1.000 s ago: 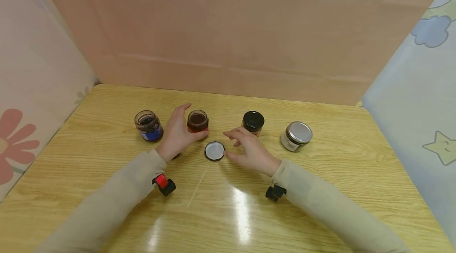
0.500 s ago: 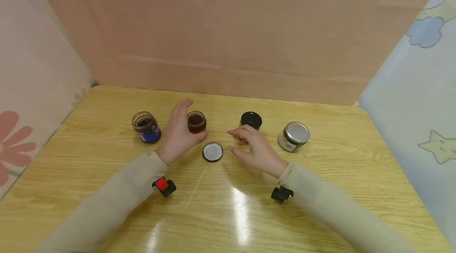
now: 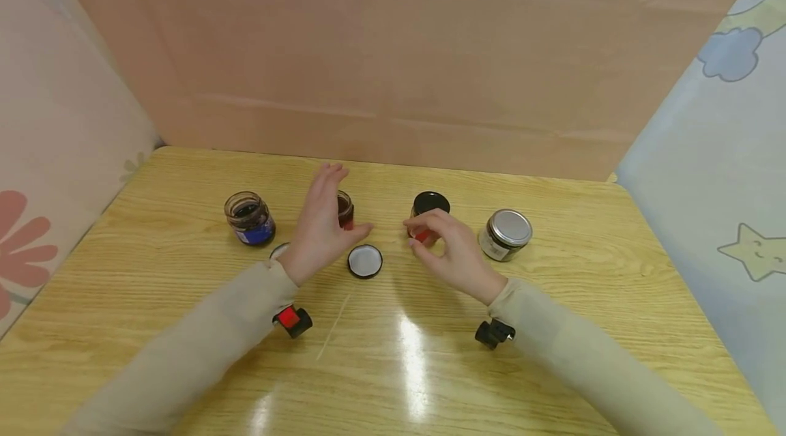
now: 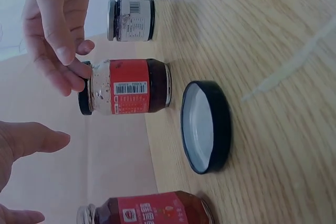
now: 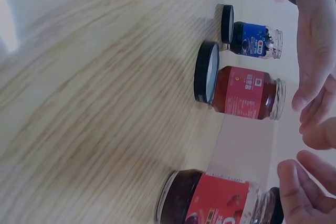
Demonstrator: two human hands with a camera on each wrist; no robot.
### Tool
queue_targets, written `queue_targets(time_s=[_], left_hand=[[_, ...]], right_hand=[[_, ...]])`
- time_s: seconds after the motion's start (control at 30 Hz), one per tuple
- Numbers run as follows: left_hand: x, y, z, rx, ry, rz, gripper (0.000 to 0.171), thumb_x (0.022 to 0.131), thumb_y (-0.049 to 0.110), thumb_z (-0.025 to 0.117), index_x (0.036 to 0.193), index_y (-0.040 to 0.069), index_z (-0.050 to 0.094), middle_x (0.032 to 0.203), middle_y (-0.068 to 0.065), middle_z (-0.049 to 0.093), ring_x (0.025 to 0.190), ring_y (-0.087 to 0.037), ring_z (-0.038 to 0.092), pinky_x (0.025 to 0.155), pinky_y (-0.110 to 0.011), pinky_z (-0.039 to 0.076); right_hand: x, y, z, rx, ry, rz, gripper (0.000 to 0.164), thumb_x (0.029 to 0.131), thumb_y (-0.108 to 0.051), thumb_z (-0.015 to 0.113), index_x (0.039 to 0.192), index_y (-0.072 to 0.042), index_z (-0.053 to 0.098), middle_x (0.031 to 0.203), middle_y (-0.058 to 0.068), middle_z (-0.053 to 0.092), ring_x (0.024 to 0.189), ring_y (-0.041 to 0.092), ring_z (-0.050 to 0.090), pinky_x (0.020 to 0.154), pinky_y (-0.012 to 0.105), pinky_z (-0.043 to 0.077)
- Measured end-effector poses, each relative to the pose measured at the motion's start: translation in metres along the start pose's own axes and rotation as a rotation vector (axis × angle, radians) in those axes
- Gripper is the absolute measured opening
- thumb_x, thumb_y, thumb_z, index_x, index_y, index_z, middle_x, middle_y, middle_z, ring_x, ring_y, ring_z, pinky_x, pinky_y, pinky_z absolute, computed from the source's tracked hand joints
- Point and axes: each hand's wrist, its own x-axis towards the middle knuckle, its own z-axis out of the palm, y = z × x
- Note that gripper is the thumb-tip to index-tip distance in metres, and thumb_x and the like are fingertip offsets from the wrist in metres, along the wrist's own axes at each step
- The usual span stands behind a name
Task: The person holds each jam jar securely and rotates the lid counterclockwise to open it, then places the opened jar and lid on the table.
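Observation:
My left hand (image 3: 322, 228) hovers beside an uncapped red-labelled jar (image 3: 346, 212), fingers extended and holding nothing. That jar shows more of its label (image 5: 245, 92) in the right wrist view. Over on the right, my right hand (image 3: 454, 252) is close to a second red-labelled jar, which wears a black lid (image 3: 431, 202). Its fingers are loosely bent near that lid; whether they touch it I cannot tell. A black-rimmed lid (image 3: 365, 261) lies white side up between the hands. Another lid (image 3: 278, 251) is partly hidden behind my left wrist.
An uncapped blue-labelled jar (image 3: 250, 221) stands at the left of the wooden table (image 3: 381, 368). To the right is a jar with a silver lid (image 3: 507, 234). A brown sheet (image 3: 393, 67) rises behind the table, with patterned walls on both sides.
My left hand has shifted slightly right and lifted from beside the uncapped red-labelled jar, exposing the second lid. The right hand has drawn away from the middle lid toward the black-lidded jar.

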Motion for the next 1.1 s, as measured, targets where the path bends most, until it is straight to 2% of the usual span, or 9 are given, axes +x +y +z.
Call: queue_targets(time_s=[0.27,0.57,0.8,1.1], left_hand=[[0.001,0.007,0.013,-0.086,-0.03,0.032,0.086,0.077,0.017,0.079,0.145,-0.004,0.03,0.156,-0.018,0.021,0.149,-0.03,0.004,0.117,-0.053,0.016],[0.005,0.019,0.027,-0.108,-0.036,0.069,0.084,0.077,0.015,0.08,0.144,-0.003,0.032,0.155,-0.016,0.024,0.149,-0.028,0.006,0.117,-0.049,0.019],[0.007,0.024,0.035,-0.106,-0.045,0.078,0.082,0.078,0.017,0.079,0.143,-0.003,0.034,0.155,-0.016,0.026,0.149,-0.028,0.007,0.118,-0.05,0.016],[0.01,0.028,0.045,-0.131,-0.11,0.043,0.081,0.079,0.018,0.078,0.144,0.0,0.033,0.155,-0.014,0.025,0.147,-0.028,0.015,0.116,-0.049,0.022]], right_hand=[[-0.006,0.004,-0.008,-0.015,0.102,-0.003,0.018,0.087,-0.002,0.065,0.105,-0.002,0.068,0.098,0.008,0.066,0.081,0.014,0.061,0.069,0.034,0.054],[-0.012,0.013,-0.016,-0.037,0.22,-0.028,0.022,0.084,0.004,0.065,0.105,-0.001,0.068,0.095,0.009,0.066,0.083,0.017,0.061,0.064,0.035,0.054],[-0.016,0.019,-0.02,-0.056,0.236,-0.034,0.023,0.083,0.005,0.065,0.105,-0.001,0.068,0.096,0.009,0.066,0.083,0.018,0.061,0.065,0.028,0.052],[-0.018,0.026,-0.024,-0.084,0.231,-0.029,0.026,0.083,0.004,0.065,0.109,-0.001,0.066,0.099,0.012,0.064,0.087,0.024,0.06,0.064,0.032,0.052]])
